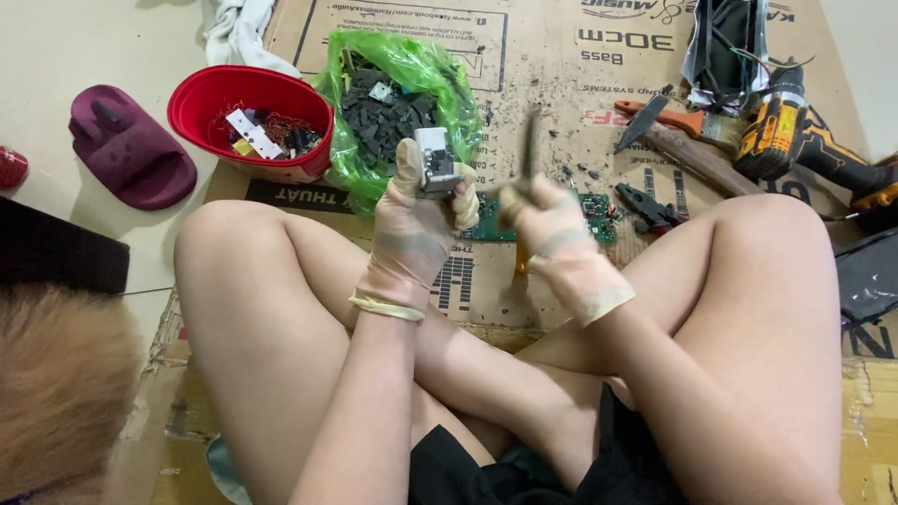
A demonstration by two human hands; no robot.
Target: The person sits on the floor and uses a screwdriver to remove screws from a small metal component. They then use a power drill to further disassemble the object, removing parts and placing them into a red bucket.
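Left hand (412,229), in a thin latex glove, is closed around a small silver-grey metal block (436,164), held upright above the crossed legs, long axis roughly vertical. Right hand (554,245), also gloved, grips a dark slender tool (529,145) pointing straight up; blade blurred, type unclear. Just beyond the hands: green circuit board (589,208) flat on the cardboard sheet (552,56). Farther: green plastic bag (407,84), crinkled, filled with dark grey chips. Left of it, glossy red bowl (245,117) holding wire scraps and a white strip. Far right: yellow-black cordless drill (795,131).
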